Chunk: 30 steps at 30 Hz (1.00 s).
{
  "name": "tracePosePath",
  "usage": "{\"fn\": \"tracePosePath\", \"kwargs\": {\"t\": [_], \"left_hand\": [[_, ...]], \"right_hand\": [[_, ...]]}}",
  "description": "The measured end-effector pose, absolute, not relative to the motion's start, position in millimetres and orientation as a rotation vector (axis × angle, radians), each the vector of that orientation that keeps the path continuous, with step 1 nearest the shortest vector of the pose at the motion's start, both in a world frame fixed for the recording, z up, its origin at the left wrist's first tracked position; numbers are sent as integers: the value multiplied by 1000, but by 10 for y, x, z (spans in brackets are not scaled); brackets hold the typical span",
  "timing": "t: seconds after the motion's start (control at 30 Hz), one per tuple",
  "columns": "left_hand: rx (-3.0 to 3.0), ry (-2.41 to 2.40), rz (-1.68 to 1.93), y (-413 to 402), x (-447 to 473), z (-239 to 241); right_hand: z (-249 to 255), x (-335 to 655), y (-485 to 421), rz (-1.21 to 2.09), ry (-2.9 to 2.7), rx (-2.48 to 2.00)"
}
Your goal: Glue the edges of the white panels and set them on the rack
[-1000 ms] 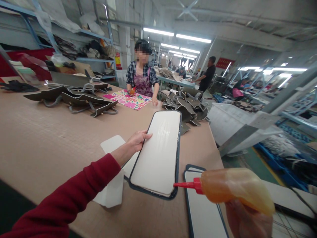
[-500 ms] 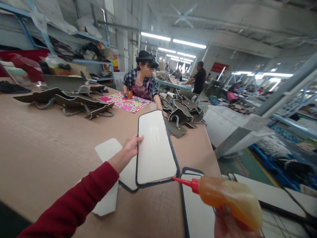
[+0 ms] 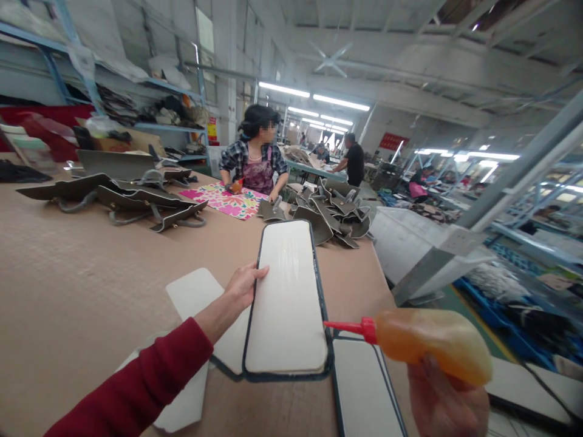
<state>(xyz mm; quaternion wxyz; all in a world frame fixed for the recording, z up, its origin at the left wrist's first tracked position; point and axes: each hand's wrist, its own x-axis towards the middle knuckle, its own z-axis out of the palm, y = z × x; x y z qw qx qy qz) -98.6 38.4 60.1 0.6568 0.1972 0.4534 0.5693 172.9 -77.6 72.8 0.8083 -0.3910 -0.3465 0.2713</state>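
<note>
I am gripping the left edge of the white panel with my left hand, thumb lying on top. The panel is overlapping white cut pieces on the table. My right hand is clasping the orange glue bottle, and its red nozzle is pointing right at the panel's right edge. A person is standing at the far end.

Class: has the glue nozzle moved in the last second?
Yes. The glue bottle's nozzle moved away from the person: from the held panel's near corner up its right edge, beyond the flat panel's far edge.
</note>
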Motion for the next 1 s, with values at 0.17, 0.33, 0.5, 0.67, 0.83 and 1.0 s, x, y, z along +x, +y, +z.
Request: {"fn": "tracePosePath", "kwargs": {"t": [0.17, 0.33, 0.5, 0.67, 0.83, 1.0], "left_hand": [[524, 1037, 1261, 399, -1015, 616], [541, 1057, 1223, 448, -1057, 618], [509, 1097, 1206, 475, -1069, 659], [480, 1100, 1217, 499, -1077, 627], [468, 1096, 1236, 522, -1087, 594], [428, 1087, 1269, 545, -1093, 568]], "right_hand": [[732, 1798, -694, 632, -766, -886], [763, 1810, -641, 701, -772, -910], [758, 1832, -639, 715, -744, -944], [773, 1812, -637, 718, -774, -934], [708, 1819, -665, 727, -750, -946], [583, 1887, -711, 753, -735, -997]]}}
